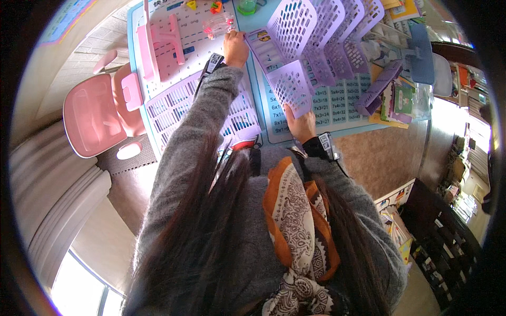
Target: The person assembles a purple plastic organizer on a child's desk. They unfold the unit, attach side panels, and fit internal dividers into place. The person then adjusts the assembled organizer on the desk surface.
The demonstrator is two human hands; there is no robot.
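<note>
A light purple perforated plastic file rack [295, 87] with several upright dividers stands across the middle of the table. My right hand [302, 125] is closed on the rack's near edge, thumb against the low front panel. At the rack's far left corner my left hand [235, 49] is bent round the edge, its fingertips partly hidden. Just beyond that hand sits a clear container with pink and red decorations [217, 26]. Beneath my left forearm lies a flat purple slotted panel [174, 108], partly covered by the sleeve.
The table [271, 138] has a blue printed top. A pink frame-like stand [150, 50] is at its left, beside a pink chair [92, 113]. On the right are a darker purple basket [380, 88], booklets [403, 100] and clear plastic bags. Small toys [216, 7] lie at the far edge.
</note>
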